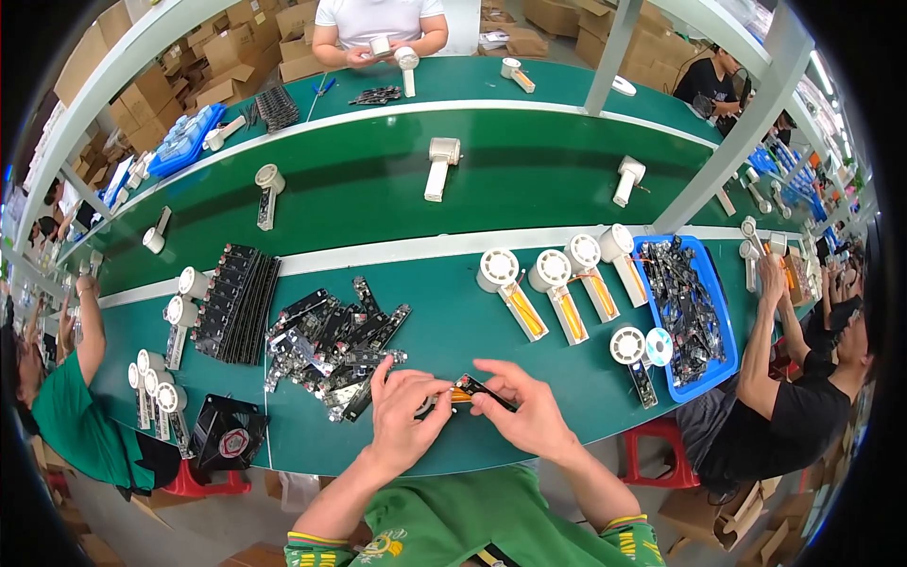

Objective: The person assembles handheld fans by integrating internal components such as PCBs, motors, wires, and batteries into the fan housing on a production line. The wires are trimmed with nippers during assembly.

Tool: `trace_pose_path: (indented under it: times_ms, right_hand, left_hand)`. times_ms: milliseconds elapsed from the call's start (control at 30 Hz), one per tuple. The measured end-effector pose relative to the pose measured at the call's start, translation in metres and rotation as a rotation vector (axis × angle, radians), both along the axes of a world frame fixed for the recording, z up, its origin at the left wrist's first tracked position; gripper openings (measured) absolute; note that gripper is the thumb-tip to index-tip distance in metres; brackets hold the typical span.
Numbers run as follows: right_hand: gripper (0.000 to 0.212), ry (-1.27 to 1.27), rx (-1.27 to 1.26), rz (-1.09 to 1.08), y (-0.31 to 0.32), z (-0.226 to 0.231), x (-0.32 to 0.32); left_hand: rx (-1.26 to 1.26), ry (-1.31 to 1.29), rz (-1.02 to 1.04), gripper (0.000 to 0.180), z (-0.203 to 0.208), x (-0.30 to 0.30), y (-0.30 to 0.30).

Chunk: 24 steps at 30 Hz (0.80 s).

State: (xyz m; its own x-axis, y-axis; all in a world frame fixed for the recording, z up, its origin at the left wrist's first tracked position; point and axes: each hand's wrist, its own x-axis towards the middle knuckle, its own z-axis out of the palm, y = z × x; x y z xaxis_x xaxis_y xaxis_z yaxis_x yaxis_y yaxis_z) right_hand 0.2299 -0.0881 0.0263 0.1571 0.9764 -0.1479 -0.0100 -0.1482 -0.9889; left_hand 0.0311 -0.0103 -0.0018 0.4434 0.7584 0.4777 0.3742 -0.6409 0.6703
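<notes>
Between my two hands, over the near edge of the green bench, is a small black circuit board [493,395] with a short orange part beside it. My right hand [527,412] grips the board between thumb and fingers. My left hand [404,416] is pinched at the orange end; the fingers hide part of what they hold. Just beyond my left hand lies a loose heap of black circuit boards [326,345]. Farther right, several white handheld fans [553,274] lie with their handles open, orange inside. Nearer my right hand is a fan with a board in its handle [642,386].
A blue tray [726,364] full of boards stands at right. Stacked boards [231,307] and more fans [165,397] are at left, by a black box-like object [227,432]. Fans lie on the green conveyor [359,170] beyond a white rail. Co-workers sit left, right and opposite.
</notes>
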Motion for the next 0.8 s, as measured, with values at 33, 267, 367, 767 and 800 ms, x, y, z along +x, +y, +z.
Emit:
trace_pose_path:
  times_ms: [33, 267, 367, 767, 800]
  right_hand:
    - [0.014, -0.131, 0.059, 0.019, 0.0, 0.003, -0.002]
    - [0.03, -0.381, 0.064, 0.023, -0.001, 0.003, -0.007]
    - [0.027, -0.402, 0.158, -0.064, 0.001, -0.002, -0.011]
    - [0.028, -0.728, 0.407, -0.021, 0.006, -0.011, -0.015]
    - [0.028, -0.728, 0.407, -0.019, 0.006, -0.011, -0.015]
  left_hand:
    - [-0.002, -0.003, 0.001, 0.017, -0.001, 0.001, 0.0]
    - [0.165, 0.055, 0.01, 0.021, -0.009, 0.005, 0.0]
    - [0.212, 0.08, 0.017, 0.022, -0.009, 0.007, 0.0]
    - [0.27, 0.162, -0.002, 0.017, -0.003, 0.009, 0.0]
    - [0.271, 0.176, -0.012, 0.016, -0.002, 0.009, 0.0]
